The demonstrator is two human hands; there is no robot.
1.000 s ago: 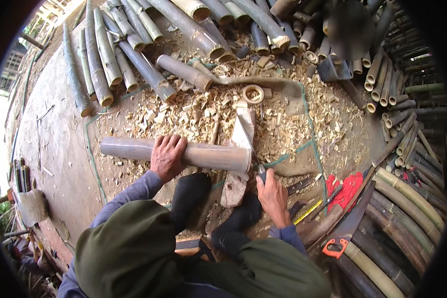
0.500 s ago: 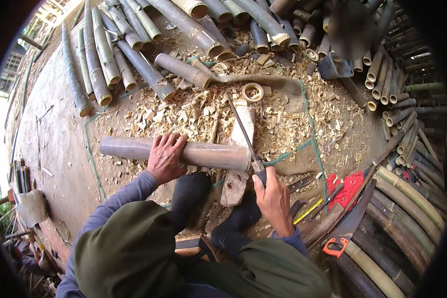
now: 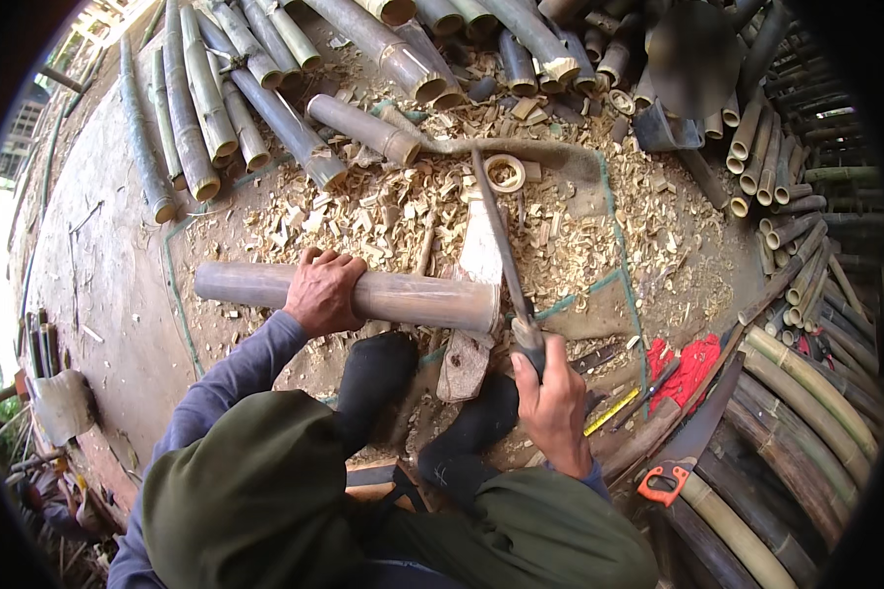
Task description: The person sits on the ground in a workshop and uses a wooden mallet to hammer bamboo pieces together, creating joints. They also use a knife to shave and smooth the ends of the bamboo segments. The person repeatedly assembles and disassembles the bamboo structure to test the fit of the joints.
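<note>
A thick brown bamboo section [image 3: 422, 301] lies crosswise in front of me, its right end resting over a narrow pale wooden block [image 3: 462, 368]. My left hand [image 3: 324, 294] is wrapped round its middle from above. In my right hand [image 3: 555, 402], the fingers close on the dark handle of a long narrow-bladed knife [image 3: 499, 231]. The blade points away from me, just beyond the bamboo's right end, with a small gap between them. A cut bamboo ring [image 3: 521, 181] lies beside the blade's tip.
Wood shavings [image 3: 363, 211] cover the green-edged mat. Bamboo poles [image 3: 403, 64] are stacked at the far side, more at the right. An orange-handled handsaw [image 3: 664, 481], a red cloth [image 3: 692, 368] and a yellow tape measure [image 3: 611, 410] lie at my right. My legs flank the block.
The knife has moved slightly right, away from the bamboo's end, and its blade has turned to show wider. My left hand has shifted its grip a little, and the bamboo has tilted or rolled slightly.
</note>
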